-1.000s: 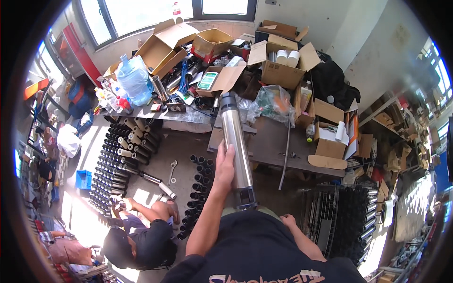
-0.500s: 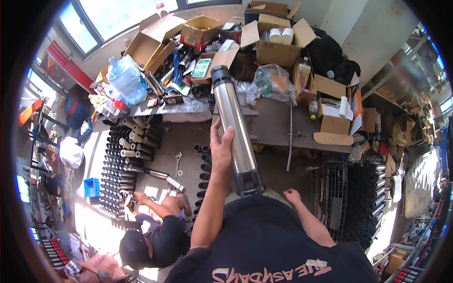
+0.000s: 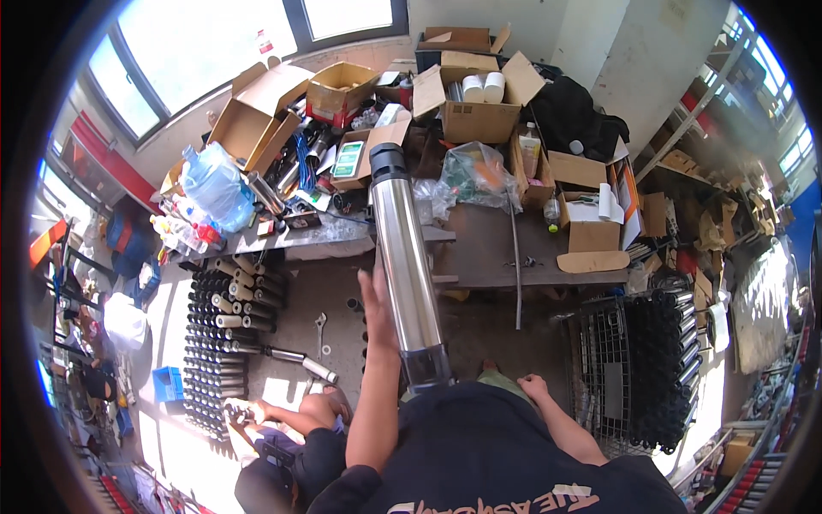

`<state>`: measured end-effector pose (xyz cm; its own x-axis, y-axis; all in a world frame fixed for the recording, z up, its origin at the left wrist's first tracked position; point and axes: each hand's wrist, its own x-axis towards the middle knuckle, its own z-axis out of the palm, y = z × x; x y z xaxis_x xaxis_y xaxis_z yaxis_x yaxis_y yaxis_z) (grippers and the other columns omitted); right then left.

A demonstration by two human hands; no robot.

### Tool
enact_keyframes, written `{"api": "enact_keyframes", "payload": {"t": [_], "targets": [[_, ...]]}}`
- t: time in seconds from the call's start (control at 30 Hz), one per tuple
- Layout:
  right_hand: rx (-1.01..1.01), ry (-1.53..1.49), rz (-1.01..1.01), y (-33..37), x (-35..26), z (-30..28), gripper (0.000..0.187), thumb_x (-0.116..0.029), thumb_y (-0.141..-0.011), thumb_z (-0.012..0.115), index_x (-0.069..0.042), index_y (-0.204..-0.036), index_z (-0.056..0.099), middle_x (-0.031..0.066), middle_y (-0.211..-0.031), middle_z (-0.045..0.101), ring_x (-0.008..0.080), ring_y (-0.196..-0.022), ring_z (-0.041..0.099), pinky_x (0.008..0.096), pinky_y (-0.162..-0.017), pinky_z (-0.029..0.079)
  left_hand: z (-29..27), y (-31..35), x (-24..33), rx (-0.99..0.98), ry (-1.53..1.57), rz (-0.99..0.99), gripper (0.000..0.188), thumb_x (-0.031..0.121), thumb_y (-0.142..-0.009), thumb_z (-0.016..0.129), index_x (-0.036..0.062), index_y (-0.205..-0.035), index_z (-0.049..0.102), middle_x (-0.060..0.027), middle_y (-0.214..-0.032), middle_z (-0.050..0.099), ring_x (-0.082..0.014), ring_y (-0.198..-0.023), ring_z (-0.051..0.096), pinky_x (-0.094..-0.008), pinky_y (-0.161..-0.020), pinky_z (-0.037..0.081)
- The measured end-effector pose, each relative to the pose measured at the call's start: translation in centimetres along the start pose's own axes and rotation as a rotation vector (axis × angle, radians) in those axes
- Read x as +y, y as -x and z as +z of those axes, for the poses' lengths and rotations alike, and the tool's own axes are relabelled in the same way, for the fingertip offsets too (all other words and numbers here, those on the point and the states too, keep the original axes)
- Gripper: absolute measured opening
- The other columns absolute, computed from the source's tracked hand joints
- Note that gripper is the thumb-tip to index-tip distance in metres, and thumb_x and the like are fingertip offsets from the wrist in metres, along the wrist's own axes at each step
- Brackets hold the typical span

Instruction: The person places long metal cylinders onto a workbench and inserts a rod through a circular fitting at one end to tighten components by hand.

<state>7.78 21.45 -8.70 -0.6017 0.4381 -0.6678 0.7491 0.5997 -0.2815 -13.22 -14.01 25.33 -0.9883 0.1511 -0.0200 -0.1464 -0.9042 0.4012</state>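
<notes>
A long shiny metal cylinder (image 3: 408, 270) with black end pieces stands nearly upright in front of me. Its upper end leans slightly left, and its lower end is close to my shirt. My left hand (image 3: 378, 304) holds the cylinder from its left side and from behind. Some fingers show along the edge, while the rest of the grip is hidden behind the metal. My right hand (image 3: 533, 388) hangs low beside my thigh, its fingers loosely curled, with nothing visible in it.
A cluttered workbench (image 3: 488, 244) ahead carries cardboard boxes (image 3: 479, 120), a blue water jug (image 3: 218, 188) and plastic bags. Rows of cylinders (image 3: 214, 343) stand at left, where a co-worker (image 3: 300, 454) crouches. A wire cage (image 3: 604, 373) and stacked tubes stand right. A wrench (image 3: 320, 330) lies on the floor.
The cylinder has shifted slightly left and down in view. My left thumb, earlier across its front, no longer shows there. My right hand sits a little lower in view.
</notes>
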Motion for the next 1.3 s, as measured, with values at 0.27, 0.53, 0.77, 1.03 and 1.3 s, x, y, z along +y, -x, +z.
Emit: {"api": "enact_keyframes", "payload": {"t": [0.27, 0.53, 0.77, 1.03, 1.3], "targets": [[0.01, 0.025, -0.021, -1.7, 1.7, -0.9, 0.042, -0.042, -0.082, 0.07, -0.009, -0.109, 0.076, 0.0169, -0.109, 0.073, 0.0303, -0.107, 0.069, 0.0394, -0.094, 0.053, -3.5, -1.7, -3.7, -0.063, 0.163, -0.266, 0.067, 0.064, -0.1, 0.04, 0.0043, -0.129, 0.046, -0.0146, -0.102, 0.058, -0.0264, -0.08, 0.06, -0.0407, -0.07, 0.055], [0.021, -0.011, -0.073, -2.5, -0.4, -1.6, 0.043, -0.043, -0.082, 0.07, -0.009, -0.107, 0.076, 0.0177, -0.109, 0.073, 0.032, -0.107, 0.068, 0.041, -0.095, 0.052, -0.7, -2.0, -3.6, -0.037, 0.247, -0.253, 0.066, 0.06, -0.101, 0.041, 0.0012, -0.132, 0.041, -0.0175, -0.104, 0.055, -0.0275, -0.083, 0.058, -0.0407, -0.072, 0.055], [0.008, 0.016, -0.115, -3.5, -1.4, -1.3, 0.041, -0.041, -0.082, 0.07, -0.008, -0.106, 0.076, 0.018, -0.109, 0.073, 0.0322, -0.107, 0.069, 0.0405, -0.095, 0.052, 1.0, -2.4, -2.6, 0.106, 0.189, -0.338, 0.075, 0.067, -0.098, 0.039, -0.0057, -0.117, 0.045, -0.0138, -0.096, 0.053, -0.0249, -0.081, 0.057, -0.0369, -0.071, 0.055], [0.003, 0.021, -0.111, -4.9, -1.0, -1.6, 0.04, -0.04, -0.084, 0.069, -0.007, -0.105, 0.076, 0.0169, -0.106, 0.074, 0.0313, -0.105, 0.07, 0.0399, -0.093, 0.053, 0.5, -2.9, -3.9, 0.02, 0.313, -0.289, 0.076, 0.066, -0.097, 0.042, -0.0073, -0.117, 0.044, -0.0145, -0.1, 0.053, -0.0232, -0.084, 0.057, -0.0351, -0.074, 0.054], [-0.03, 0.004, -0.116, -3.8, 0.4, 0.5, 0.043, -0.043, -0.081, 0.071, -0.009, -0.106, 0.076, 0.0176, -0.105, 0.074, 0.032, -0.102, 0.07, 0.0391, -0.092, 0.053, -0.2, -2.6, -4.7, -0.182, 0.497, -0.28, 0.064, 0.058, -0.093, 0.055, -0.0027, -0.112, 0.048, -0.0111, -0.098, 0.05, -0.0221, -0.08, 0.052, -0.0357, -0.074, 0.049]]}}
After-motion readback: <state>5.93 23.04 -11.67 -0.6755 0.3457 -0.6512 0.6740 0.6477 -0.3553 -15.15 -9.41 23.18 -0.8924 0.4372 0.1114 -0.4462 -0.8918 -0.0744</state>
